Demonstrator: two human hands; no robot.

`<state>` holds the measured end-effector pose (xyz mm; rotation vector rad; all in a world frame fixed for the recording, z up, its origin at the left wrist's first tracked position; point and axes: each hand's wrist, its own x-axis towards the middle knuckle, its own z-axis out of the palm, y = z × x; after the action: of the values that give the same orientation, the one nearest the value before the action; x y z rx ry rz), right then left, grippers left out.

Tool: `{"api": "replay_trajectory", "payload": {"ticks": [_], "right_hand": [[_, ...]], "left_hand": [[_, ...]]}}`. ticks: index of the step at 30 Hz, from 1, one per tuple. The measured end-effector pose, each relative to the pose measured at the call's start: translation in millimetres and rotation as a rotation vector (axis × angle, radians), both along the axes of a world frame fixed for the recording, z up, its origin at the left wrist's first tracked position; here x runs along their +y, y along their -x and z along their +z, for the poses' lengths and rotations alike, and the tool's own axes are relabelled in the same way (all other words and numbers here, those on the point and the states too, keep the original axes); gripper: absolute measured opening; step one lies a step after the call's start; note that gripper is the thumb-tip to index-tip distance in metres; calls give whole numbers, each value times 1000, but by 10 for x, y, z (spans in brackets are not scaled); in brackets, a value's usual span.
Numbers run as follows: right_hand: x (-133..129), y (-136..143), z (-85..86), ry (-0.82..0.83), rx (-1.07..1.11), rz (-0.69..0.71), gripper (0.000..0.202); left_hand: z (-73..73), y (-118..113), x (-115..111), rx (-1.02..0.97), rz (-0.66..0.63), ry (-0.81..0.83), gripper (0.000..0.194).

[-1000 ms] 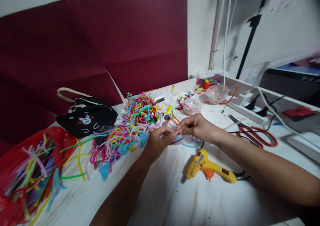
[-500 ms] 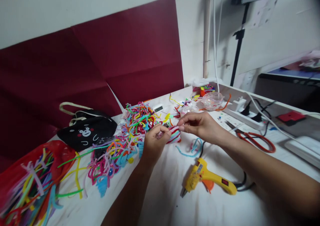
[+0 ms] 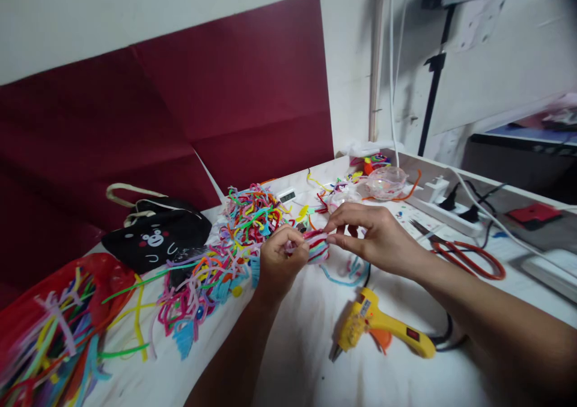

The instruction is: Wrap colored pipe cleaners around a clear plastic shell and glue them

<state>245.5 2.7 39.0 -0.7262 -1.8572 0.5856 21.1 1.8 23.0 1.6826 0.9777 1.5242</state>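
Observation:
Between my hands is a small striped pipe-cleaner piece [image 3: 318, 248] in red, pink, white and light blue. My left hand [image 3: 283, 255] is closed on its left side, thumb and forefinger pinched together, hiding that part. At the upper right edge, my right hand [image 3: 367, 232] has its thumb and forefinger tips on the piece, the other fingers curled. A light blue pipe cleaner [image 3: 345, 282] lies curled on the table just beyond. Nearer to me, a yellow glue gun [image 3: 383, 326] lies on its side, nozzle pointing to the lower left.
Left of my hands spreads a heap of colourful pipe cleaners [image 3: 252, 211]. Beyond it sit a black bag [image 3: 157, 232] and a red bag [image 3: 112, 284] of pipe cleaners. On the right lie orange-handled scissors [image 3: 469, 257], a power strip [image 3: 444, 211] and a clear bowl [image 3: 386, 181].
My right hand's fingertips have shifted slightly along the striped piece's upper edge, and the piece has tilted a little. The whole view has moved slightly; the glue gun lies as before.

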Motion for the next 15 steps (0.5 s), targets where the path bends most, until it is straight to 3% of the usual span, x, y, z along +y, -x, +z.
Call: {"api": "replay_trajectory", "payload": {"ticks": [4, 9, 12, 15], "right_hand": [[-54, -36, 69, -109, -42, -11, 7], [-160, -164, 214, -74, -114, -62, 12], [-220, -273, 197, 40, -340, -36, 16], [-324, -353, 53, 187, -722, 28, 9]], "left_hand": [[60, -10, -18, -5, 10, 7, 18], [74, -31, -7, -138, 64, 165, 21], [76, -26, 10, -248, 45, 232, 24], [70, -12, 39, -336, 24, 260, 25]]}}
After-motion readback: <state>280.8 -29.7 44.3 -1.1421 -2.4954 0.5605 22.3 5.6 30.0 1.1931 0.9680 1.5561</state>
